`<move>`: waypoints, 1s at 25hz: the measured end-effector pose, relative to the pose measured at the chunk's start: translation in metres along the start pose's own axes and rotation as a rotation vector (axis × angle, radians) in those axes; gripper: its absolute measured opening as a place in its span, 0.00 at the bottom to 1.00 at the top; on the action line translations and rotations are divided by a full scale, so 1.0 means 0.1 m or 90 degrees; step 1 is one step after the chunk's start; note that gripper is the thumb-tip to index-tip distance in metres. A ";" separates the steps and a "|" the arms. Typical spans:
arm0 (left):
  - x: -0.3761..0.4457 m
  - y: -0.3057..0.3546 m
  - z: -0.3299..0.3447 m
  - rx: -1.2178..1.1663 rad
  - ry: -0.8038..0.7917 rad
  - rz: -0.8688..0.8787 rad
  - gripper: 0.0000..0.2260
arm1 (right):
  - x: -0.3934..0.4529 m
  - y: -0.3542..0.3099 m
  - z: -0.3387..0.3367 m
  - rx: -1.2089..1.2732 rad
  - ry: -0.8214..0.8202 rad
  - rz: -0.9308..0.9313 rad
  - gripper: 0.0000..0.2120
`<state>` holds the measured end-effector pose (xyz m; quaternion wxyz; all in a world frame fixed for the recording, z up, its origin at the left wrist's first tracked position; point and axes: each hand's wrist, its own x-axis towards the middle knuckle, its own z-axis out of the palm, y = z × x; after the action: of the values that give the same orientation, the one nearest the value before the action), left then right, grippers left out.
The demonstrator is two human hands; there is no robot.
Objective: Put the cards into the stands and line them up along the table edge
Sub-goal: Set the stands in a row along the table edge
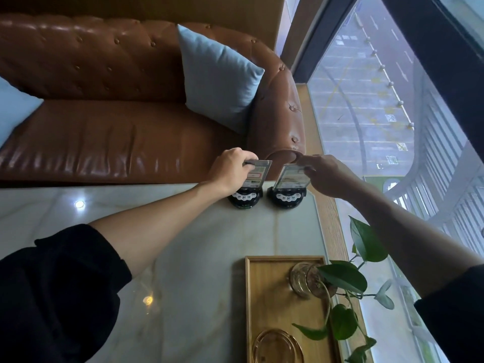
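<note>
Two round black stands sit side by side at the far edge of the pale marble table (199, 258). The left stand (245, 199) holds an upright printed card (258, 174); my left hand (229, 170) grips that card's top left edge. The right stand (286, 198) holds a second card (289, 176), tilted slightly, and my right hand (323, 174) pinches its upper right side. Both stand bases carry white button labels on the front.
A brown leather sofa (104, 127) with a blue cushion (217, 77) lies just beyond the table. A wooden tray (269, 305) at near right holds a glass vase with a leafy plant (340, 279) and a glass dish (277, 347). A window runs along the right.
</note>
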<state>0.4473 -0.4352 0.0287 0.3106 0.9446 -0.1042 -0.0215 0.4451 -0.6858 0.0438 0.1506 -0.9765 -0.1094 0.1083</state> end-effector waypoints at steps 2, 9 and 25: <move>-0.01 -0.03 0.01 -0.015 0.016 -0.022 0.08 | 0.02 -0.06 0.00 -0.018 0.009 -0.017 0.19; 0.05 0.02 -0.06 -0.027 -0.039 -0.038 0.08 | 0.05 -0.02 0.02 -0.018 0.033 0.024 0.19; -0.62 -0.24 -0.84 0.002 -0.052 -0.121 0.18 | -0.25 -0.85 -0.29 -0.085 0.109 0.037 0.24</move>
<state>0.3996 -0.3545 0.0813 0.3010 0.9491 -0.0266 -0.0889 0.4134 -0.6209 0.1024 0.0905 -0.9929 -0.0746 0.0214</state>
